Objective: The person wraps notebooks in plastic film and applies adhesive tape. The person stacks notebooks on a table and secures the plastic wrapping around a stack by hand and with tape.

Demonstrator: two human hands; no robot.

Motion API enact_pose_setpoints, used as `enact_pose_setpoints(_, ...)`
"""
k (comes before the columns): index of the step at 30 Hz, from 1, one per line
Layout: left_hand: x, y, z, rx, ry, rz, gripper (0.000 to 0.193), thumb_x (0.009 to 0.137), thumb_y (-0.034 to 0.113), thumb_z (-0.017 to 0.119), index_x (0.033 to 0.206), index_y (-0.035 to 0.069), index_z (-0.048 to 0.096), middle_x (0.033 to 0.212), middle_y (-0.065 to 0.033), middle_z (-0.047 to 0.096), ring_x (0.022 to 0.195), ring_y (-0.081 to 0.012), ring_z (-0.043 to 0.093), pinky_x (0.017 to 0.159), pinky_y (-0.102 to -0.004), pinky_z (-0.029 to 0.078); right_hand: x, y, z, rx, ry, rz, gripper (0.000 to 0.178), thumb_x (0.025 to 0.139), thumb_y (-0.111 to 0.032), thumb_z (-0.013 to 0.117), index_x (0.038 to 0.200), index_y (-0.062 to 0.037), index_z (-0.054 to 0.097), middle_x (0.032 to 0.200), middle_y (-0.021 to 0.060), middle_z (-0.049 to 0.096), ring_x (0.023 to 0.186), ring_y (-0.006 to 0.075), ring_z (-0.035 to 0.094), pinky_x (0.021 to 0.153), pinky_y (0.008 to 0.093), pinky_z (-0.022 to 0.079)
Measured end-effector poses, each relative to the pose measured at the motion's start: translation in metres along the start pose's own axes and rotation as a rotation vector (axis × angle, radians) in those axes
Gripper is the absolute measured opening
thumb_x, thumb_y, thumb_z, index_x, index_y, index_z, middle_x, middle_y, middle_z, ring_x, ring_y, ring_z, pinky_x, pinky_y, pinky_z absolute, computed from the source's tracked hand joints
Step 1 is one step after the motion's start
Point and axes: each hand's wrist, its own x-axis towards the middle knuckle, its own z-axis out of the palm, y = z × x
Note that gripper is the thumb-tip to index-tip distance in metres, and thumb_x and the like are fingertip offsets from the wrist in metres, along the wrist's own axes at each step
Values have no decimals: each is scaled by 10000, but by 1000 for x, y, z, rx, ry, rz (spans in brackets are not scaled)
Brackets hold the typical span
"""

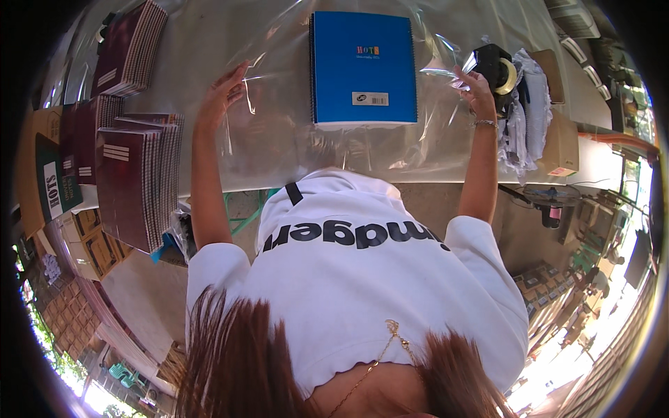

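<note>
A blue spiral-bound notebook lies flat at the middle of the table with a white label near its lower edge. Around it spreads clear plastic film, glossy and creased. To the left of the notebook, my left hand is closed on the film, which catches light along its fingers. My right hand, a bracelet at its wrist, pinches the film on the other side. Neither hand touches the notebook. Just beyond my right hand stands a black tape dispenser with a roll of tape.
Stacks of maroon spiral notebooks fill the table's left side, next to a cardboard box. At the right, a pile of plastic-wrapped packs leans by another carton. A fan stands past the table's near right edge.
</note>
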Motion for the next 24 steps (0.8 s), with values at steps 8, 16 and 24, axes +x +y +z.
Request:
enact_pose_setpoints(8,-20,40,32,146,-106,133,454,930,415,501,1317,178,506,731,76,410,684,-28,451,689,-208,393,-8,-48,14,-449,-297,-142,387,718,-338,794,892,-68,579,767,-17,582,588,55,516,673,183,474)
enact_pose_setpoints(16,-22,74,62,226,-43,214,403,937,354,515,1267,124,539,671,40,413,551,-61,422,506,-224,372,-31,-89,26,-315,-491,-16,452,810,-267,712,1134,9,560,857,41,614,721,102,611,756,248,517)
enact_pose_setpoints(24,-10,93,73,787,74,367,335,949,337,483,1030,35,603,588,8,465,523,-75,467,485,-250,387,-38,-114,36,-359,-720,104,251,856,-270,659,983,-75,565,792,-2,589,717,84,606,730,229,514)
